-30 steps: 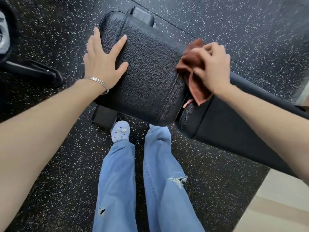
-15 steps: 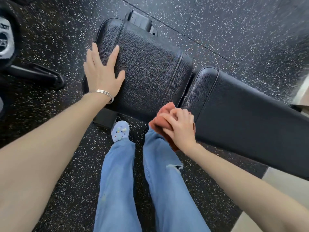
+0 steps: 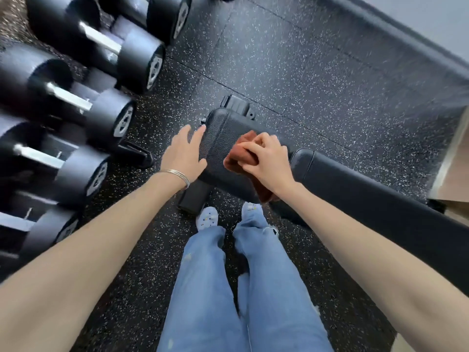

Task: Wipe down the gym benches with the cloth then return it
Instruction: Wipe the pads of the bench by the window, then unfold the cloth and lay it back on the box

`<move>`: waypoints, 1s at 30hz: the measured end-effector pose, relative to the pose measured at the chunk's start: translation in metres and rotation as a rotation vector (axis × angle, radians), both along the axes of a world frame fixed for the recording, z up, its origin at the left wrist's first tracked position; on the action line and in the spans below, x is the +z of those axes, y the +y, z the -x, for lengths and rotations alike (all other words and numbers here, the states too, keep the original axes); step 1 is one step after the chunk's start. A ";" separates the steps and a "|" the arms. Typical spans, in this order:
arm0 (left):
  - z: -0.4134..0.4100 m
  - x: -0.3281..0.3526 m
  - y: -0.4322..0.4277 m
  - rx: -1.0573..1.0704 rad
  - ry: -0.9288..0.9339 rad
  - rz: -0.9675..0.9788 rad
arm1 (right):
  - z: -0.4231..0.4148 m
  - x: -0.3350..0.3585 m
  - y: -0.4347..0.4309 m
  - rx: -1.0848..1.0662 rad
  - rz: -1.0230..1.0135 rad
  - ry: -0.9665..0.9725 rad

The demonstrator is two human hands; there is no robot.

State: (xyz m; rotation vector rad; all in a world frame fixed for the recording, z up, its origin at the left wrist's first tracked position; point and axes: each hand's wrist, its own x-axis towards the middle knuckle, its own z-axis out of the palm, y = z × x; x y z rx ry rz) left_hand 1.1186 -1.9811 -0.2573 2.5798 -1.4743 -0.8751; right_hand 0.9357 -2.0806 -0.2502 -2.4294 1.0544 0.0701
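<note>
Hands both down on the short seat pad (image 3: pixel 218 138) of the black bench (image 3: pixel 330 179) — left hand (image 3: pixel 184 154) spread flat with straight fingers, laid against the pad's outer edge, holding nothing, thin bangle (image 3: pixel 177 175) at the wrist; right hand (image 3: pixel 266 161) curled over a bunched rust-red cloth (image 3: pixel 237 154), fingers and thumb clamping the wad onto the top of the pad, one loose tail hanging off the near side below the wrist.

Soft, light and limp by the look of it, that cloth: nothing to break, little weight to carry, but apt to roll up or skid under the palm on the grained, leather-like cover. Best taken as a wad in the palm with fingers over the top, pressure straight down, tail tucked in to stop it trailing toward the speckled floor (image 3: pixel 291 80). Spread wider for more contact, probably, on the long back pad (image 3: pixel 393 217) running off to the right, just beside the seat pad with a narrow gap between — a likely trap for a fold of fabric.

Bench itself judged heavy and firm, padded yet steady enough for leaning on; no call for gripping it, only bracing with a flat palm. Dumbbells (image 3: pixel 106 115) racked close by on the left, clear of both arms
</note>
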 end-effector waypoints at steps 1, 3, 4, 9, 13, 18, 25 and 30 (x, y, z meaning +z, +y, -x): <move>-0.004 0.018 0.000 0.002 0.001 0.008 | -0.008 0.016 0.001 0.017 0.006 -0.010; -0.011 0.054 0.002 -0.002 -0.008 0.027 | -0.018 0.046 0.002 0.076 0.033 -0.009; -0.014 0.072 0.003 -0.012 -0.021 0.035 | -0.022 0.061 0.002 0.110 0.054 0.000; -0.025 0.150 0.008 0.010 -0.104 0.060 | -0.039 0.136 -0.011 0.251 0.115 -0.002; -0.021 0.202 0.009 0.023 -0.133 0.094 | -0.059 0.192 -0.037 0.367 0.135 -0.027; -0.002 0.246 0.024 0.069 -0.307 0.170 | -0.075 0.249 -0.055 0.538 0.254 -0.092; 0.043 0.281 0.073 0.281 -0.541 0.144 | -0.087 0.287 -0.039 0.826 0.347 -0.096; 0.081 0.290 0.125 0.518 -0.568 0.105 | -0.102 0.294 0.014 1.008 0.275 -0.151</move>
